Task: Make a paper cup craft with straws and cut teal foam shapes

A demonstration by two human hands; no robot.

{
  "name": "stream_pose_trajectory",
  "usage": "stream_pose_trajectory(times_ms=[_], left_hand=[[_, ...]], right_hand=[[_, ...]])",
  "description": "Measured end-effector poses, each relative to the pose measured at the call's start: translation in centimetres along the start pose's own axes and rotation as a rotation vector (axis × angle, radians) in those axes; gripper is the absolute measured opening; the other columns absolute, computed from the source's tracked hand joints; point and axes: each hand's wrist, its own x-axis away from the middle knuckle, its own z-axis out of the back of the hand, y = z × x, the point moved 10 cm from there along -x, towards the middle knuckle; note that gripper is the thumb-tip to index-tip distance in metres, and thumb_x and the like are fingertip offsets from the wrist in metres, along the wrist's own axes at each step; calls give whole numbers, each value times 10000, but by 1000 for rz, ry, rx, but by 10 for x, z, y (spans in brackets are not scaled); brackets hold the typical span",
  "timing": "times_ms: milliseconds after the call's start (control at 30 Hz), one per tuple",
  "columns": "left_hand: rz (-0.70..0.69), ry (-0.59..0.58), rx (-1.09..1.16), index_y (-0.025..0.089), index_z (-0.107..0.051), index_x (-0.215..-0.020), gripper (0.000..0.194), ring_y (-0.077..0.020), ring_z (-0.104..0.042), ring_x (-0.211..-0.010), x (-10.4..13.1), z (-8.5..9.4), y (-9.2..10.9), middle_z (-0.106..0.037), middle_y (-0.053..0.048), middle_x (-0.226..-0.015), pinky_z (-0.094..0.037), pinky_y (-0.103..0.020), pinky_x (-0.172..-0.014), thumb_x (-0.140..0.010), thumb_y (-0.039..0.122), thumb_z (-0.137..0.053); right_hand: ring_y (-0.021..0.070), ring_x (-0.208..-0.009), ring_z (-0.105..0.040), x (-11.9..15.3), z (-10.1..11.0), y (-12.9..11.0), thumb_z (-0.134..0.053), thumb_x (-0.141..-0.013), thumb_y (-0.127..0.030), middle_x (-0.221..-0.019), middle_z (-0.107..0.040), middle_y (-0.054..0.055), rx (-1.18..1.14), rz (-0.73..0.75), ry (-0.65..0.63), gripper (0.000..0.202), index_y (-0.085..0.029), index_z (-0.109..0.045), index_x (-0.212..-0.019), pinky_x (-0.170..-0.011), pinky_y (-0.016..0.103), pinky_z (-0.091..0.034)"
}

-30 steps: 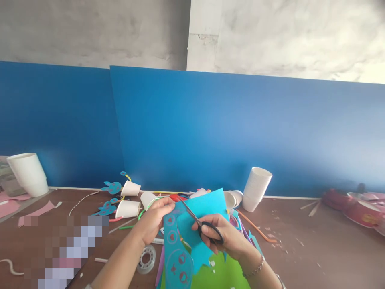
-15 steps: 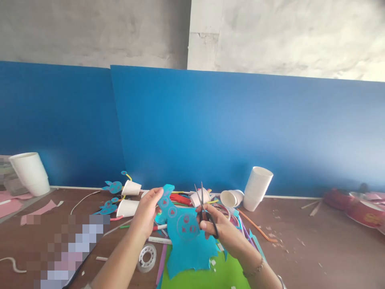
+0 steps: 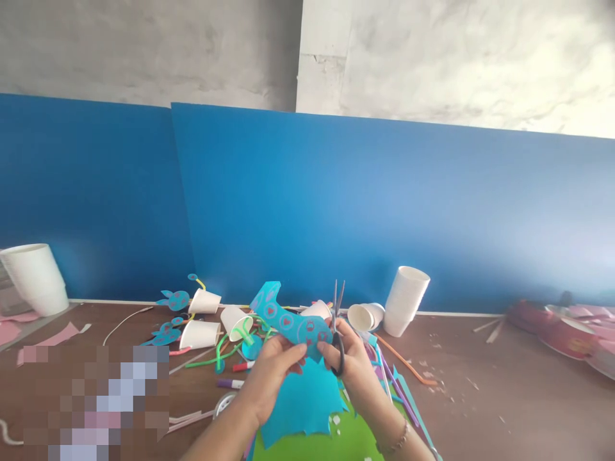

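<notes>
The blue paper strip is in the lower middle of the frame, held up above the mess on the table. It has little hearts in circles and a drawn face on it. It looks very light, so it should take almost no strength to lift. It is likely a bit stiff, like thick craft paper, but it would still bend, crease or rip if pulled hard. It does not look slippery. A good place to hold it is by the edge near the face, with a soft pinch and fingers away from the sharp blades. The left hand has its thumb and fingers close together, pinching the bottom edge of the strip. The right hand is curled around the black handles of the scissors, and its thumb is at the right end of the strip too. The blades point up and are a little bit apart, with no paper between their tips. A bigger blue sheet with a jagged edge lies below, on top of a green sheet. I cannot tell whether the strip touches the bigger sheet, because the hands are in the way.
</notes>
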Motion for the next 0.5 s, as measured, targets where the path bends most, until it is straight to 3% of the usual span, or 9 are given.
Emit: stream_pose_trajectory(times_ms=[133,200,333,500], left_hand=[[-51,260,124,151,-649,-684,339,-160,-583,-761,-1,30,-3,-668,-28,-733,-446,-266,-737,-535,394,-833],[-69,337,182,150,-637,-640,352,-174,-591,-788,-2,40,-2,-654,-25,-706,-448,-274,-765,-500,394,-849],[-50,391,225,156,-673,-715,336,-161,-593,-821,1,44,-6,-660,-14,-770,-442,-235,-701,-515,365,-844],[-3,327,210,153,-675,-678,265,-122,-570,-609,10,27,-14,-651,-4,-677,-402,-210,-517,-591,370,-800]], right_hand=[[129,-604,-484,2,-9,12,-707,-742,-412,-750,-555,-15,57,36,-14,337,-214,-515,-936,-516,231,-377],[152,-678,-514,5,-20,26,-661,-787,-456,-776,-558,1,70,37,-68,324,-211,-510,-935,-569,249,-407],[131,-622,-460,11,-43,54,-639,-782,-544,-733,-547,-5,71,17,-184,395,-199,-487,-902,-552,249,-372],[127,-629,-450,17,-53,60,-586,-816,-573,-724,-535,-5,35,47,-230,399,-197,-482,-899,-525,236,-348]])
